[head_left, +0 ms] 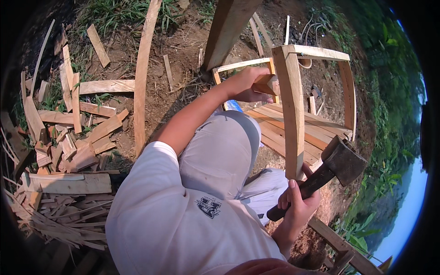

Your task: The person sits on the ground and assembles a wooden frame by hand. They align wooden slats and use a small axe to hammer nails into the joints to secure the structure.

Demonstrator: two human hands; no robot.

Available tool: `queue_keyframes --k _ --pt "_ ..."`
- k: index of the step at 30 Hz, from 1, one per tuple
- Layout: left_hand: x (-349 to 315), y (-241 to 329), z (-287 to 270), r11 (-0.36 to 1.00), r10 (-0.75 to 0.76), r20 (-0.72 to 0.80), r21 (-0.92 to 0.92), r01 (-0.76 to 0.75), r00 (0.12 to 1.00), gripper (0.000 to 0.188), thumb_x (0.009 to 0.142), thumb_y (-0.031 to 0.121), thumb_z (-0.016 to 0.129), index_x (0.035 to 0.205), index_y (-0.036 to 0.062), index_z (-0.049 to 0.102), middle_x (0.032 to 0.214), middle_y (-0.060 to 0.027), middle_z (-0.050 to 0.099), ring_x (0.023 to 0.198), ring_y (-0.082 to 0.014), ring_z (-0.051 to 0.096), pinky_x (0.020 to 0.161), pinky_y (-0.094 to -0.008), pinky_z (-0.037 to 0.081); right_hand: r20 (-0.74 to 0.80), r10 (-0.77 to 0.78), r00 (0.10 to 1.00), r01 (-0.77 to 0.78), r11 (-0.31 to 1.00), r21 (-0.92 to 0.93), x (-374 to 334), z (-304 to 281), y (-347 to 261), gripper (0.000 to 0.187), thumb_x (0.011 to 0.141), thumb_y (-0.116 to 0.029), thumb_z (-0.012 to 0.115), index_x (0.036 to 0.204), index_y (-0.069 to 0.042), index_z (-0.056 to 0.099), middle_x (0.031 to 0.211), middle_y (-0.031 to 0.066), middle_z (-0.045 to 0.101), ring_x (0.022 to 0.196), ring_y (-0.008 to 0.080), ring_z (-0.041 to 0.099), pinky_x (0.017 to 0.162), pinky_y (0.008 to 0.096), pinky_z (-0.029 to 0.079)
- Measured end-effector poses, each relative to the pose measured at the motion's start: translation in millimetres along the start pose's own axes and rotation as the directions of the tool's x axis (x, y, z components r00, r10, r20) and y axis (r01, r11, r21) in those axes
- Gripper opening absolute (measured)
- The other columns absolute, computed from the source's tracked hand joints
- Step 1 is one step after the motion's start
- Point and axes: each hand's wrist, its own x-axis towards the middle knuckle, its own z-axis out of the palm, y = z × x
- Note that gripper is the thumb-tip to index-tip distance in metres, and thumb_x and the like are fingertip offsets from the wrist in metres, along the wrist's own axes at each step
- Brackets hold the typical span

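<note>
My right hand is closed around the dark handle of a hatchet, whose broad metal head points up and to the right. Farther off, my left hand grips a short wooden piece beside a wooden frame. That frame has a thick upright post, a top rail and a slatted panel. The hatchet lies across the view close to the post's lower end; whether they touch I cannot tell. My left fingers are partly hidden by the wooden piece.
A heap of wood offcuts and thin strips covers the ground at left. A long plank and a thick beam rise at the far side. Rough timber lies at lower right, with green plants along the right.
</note>
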Motion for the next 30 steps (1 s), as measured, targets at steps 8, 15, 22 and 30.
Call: queue_keyframes --k 8,15,22,30 --pt "-10 -18 -10 0.955 0.196 -0.268 0.271 -0.121 0.943 0.035 0.077 0.006 0.084 0.096 0.0074 0.055 0.087 -0.0066 0.065 0.077 -0.0204 0.066 0.072 -0.0355 0.053 0.034 -0.053 0.998 0.052 0.998 0.026 10 -12 7 0.051 0.099 0.0 0.067 0.145 0.013 0.05 0.064 0.0012 0.055 0.042 0.0073 0.045 0.039 0.0249 0.039" --pt "-23 -40 -25 0.982 0.148 -0.308 -0.066 -0.176 0.94 0.036 0.075 0.001 0.076 0.098 0.0088 0.05 0.094 -0.0031 0.051 0.086 -0.0147 0.051 0.081 -0.031 0.044 0.049 0.028 0.998 -0.033 0.993 0.116 6 -10 0 0.049 0.095 0.004 0.073 0.142 0.011 0.057 0.072 0.0021 0.062 0.048 0.0066 0.053 0.043 0.0248 0.04" --pt "-26 -14 -21 0.974 0.11 -0.424 -0.135 -0.183 0.899 0.038 0.073 0.004 0.077 0.1 0.0081 0.051 0.094 -0.0009 0.049 0.086 -0.0135 0.049 0.083 -0.0285 0.043 0.096 0.042 0.994 -0.055 0.989 0.138 3 -14 7 0.048 0.095 0.006 0.073 0.141 0.01 0.058 0.07 0.0003 0.062 0.05 0.0057 0.055 0.044 0.0238 0.04" --pt "3 33 -64 0.937 0.138 -0.3 0.35 -0.026 0.944 0.034 0.085 0.009 0.087 0.108 0.0024 0.063 0.097 -0.0048 0.065 0.087 -0.0156 0.063 0.08 -0.0332 0.053 0.055 0.011 0.998 -0.019 0.991 0.129 2 -10 9 0.047 0.094 0.005 0.073 0.139 0.01 0.059 0.07 0.0013 0.063 0.05 0.0063 0.055 0.044 0.0239 0.039"
